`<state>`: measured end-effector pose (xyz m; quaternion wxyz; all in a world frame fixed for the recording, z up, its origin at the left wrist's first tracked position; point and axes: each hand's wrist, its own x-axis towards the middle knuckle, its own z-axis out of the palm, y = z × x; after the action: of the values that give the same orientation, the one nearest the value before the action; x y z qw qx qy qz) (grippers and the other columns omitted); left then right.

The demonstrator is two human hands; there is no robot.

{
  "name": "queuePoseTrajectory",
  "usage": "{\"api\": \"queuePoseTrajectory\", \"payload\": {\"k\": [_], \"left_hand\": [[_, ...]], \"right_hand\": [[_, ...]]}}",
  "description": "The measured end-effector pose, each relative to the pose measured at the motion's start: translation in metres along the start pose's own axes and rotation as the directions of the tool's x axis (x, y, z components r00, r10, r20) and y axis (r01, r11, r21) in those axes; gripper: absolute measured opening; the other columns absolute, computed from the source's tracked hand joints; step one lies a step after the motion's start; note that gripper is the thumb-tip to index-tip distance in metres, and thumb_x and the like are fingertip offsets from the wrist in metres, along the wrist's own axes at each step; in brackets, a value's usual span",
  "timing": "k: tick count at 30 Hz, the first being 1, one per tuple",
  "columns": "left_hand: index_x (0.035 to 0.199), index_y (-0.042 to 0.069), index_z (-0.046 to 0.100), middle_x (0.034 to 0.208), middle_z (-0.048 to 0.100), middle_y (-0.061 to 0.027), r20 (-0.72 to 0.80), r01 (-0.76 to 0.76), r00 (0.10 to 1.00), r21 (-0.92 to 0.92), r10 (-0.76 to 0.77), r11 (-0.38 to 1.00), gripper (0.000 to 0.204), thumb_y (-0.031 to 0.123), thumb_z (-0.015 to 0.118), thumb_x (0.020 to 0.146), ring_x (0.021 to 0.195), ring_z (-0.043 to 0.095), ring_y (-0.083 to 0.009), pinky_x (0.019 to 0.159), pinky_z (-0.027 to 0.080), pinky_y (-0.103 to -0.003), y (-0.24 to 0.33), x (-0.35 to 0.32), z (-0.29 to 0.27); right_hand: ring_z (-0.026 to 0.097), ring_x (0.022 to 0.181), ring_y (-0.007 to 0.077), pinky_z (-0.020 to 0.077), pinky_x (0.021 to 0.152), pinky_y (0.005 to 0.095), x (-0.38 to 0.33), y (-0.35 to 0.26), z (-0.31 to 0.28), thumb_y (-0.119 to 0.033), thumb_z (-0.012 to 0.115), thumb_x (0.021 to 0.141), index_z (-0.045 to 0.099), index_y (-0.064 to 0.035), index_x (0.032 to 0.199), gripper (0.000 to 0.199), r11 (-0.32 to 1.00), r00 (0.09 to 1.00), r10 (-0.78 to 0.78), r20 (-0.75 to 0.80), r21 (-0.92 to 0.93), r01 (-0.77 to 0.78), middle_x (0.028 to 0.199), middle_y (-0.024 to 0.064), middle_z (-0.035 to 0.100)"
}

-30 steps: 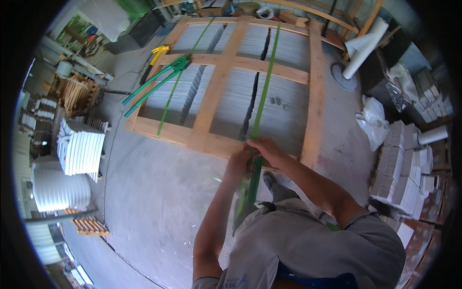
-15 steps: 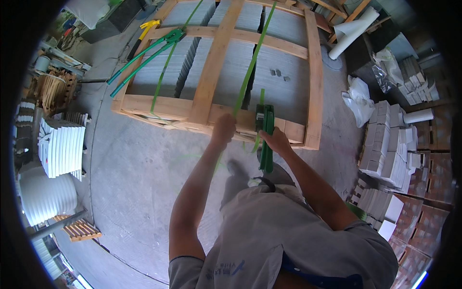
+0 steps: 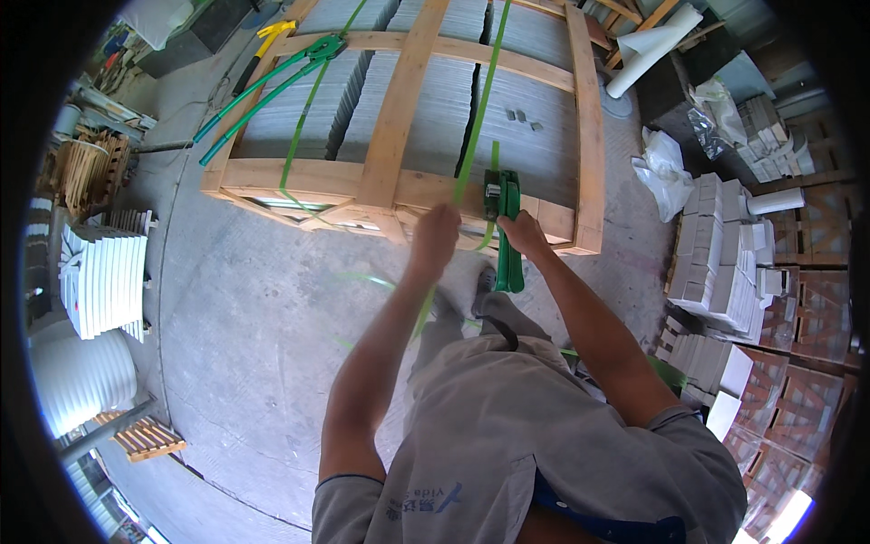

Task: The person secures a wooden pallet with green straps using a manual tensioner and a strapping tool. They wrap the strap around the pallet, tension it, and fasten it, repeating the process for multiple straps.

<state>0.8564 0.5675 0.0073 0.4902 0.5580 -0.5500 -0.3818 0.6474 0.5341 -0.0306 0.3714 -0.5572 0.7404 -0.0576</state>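
Note:
A wooden crate (image 3: 399, 100) packed with grey slabs lies flat on the concrete floor in front of me. A green plastic strap (image 3: 480, 100) runs across it toward me. My right hand (image 3: 521, 234) grips a green strap tensioner tool (image 3: 504, 227) that sits on the crate's near plank, on the strap. My left hand (image 3: 435, 238) is closed on the strap's loose end (image 3: 424, 313), which trails down past my knees. A second green strap (image 3: 304, 122) crosses the crate further left.
A long-handled green tool (image 3: 263, 86) and a yellow-handled one (image 3: 258, 45) lie on the crate's far left corner. White stacked pieces (image 3: 104, 281) stand at left, piles of grey tiles (image 3: 725, 263) at right, a white roll (image 3: 652, 45) at the top right.
The view has drawn closer to the crate. The green tensioner came into my right hand and now sits on the near plank; my left hand has pulled the strap end toward me.

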Motion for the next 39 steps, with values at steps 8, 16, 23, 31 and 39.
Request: {"api": "queuePoseTrajectory", "payload": {"k": [8, 16, 23, 31, 39], "left_hand": [[0.086, 0.007, 0.055, 0.049, 0.036, 0.0039, 0.129, 0.431, 0.901, -0.146, -0.414, 0.891, 0.025, 0.028, 0.045, 0.095, 0.034, 0.032, -0.0062, 0.032, 0.026, -0.024, -0.009, -0.037, 0.020], [0.090, 0.009, 0.057, 0.054, 0.042, 0.0017, 0.237, 0.446, 0.892, -0.330, -0.385, 0.832, 0.022, 0.026, 0.045, 0.095, 0.039, 0.039, -0.0073, 0.035, 0.031, -0.025, -0.030, -0.041, 0.075], [0.090, 0.007, 0.057, 0.059, 0.050, -0.0024, 0.242, 0.430, 0.881, -0.054, -0.406, 0.901, 0.020, 0.023, 0.046, 0.093, 0.044, 0.046, -0.0118, 0.039, 0.036, -0.029, -0.023, -0.039, 0.083], [0.084, 0.004, 0.060, 0.055, 0.049, -0.0092, 0.179, 0.190, 0.958, 0.195, -0.226, 0.962, 0.012, 0.015, 0.057, 0.081, 0.050, 0.053, -0.0251, 0.045, 0.042, -0.037, -0.065, -0.011, 0.086], [0.094, 0.002, 0.059, 0.081, 0.060, -0.0167, 0.164, -0.157, 0.983, 0.505, 0.084, 0.849, 0.018, 0.015, 0.052, 0.085, 0.062, 0.059, -0.0316, 0.059, 0.048, -0.044, -0.087, -0.032, 0.098]], "right_hand": [[0.058, 0.102, 0.0464, 0.0453, 0.090, 0.0497, 0.000, 0.002, 0.003, -0.044, 0.056, 0.082, 0.055, 0.0118, 0.103, 0.060, 0.999, 0.998, -0.036, -0.049, -0.028, 0.035, 0.103, 0.0344, 0.060], [0.063, 0.094, 0.0439, 0.0487, 0.083, 0.0484, -0.007, -0.001, -0.003, -0.057, 0.050, 0.085, 0.056, 0.0130, 0.102, 0.072, 0.992, 0.993, -0.122, 0.000, -0.042, 0.122, 0.094, 0.0329, 0.062], [0.060, 0.102, 0.0428, 0.0479, 0.088, 0.0488, 0.000, 0.001, -0.002, -0.046, 0.053, 0.085, 0.057, 0.0093, 0.106, 0.060, 0.998, 0.997, 0.050, 0.065, 0.036, -0.053, 0.104, 0.0305, 0.062], [0.062, 0.093, 0.0454, 0.0507, 0.081, 0.0501, -0.004, 0.002, -0.004, -0.045, 0.055, 0.084, 0.056, 0.0137, 0.099, 0.061, 0.994, 0.999, -0.026, 0.045, 0.104, 0.021, 0.095, 0.0343, 0.061], [0.063, 0.089, 0.0453, 0.0524, 0.075, 0.0498, -0.010, -0.004, -0.018, -0.046, 0.056, 0.085, 0.053, 0.0139, 0.102, 0.063, 0.993, 0.989, -0.116, 0.087, 0.013, 0.115, 0.094, 0.0312, 0.062]]}}
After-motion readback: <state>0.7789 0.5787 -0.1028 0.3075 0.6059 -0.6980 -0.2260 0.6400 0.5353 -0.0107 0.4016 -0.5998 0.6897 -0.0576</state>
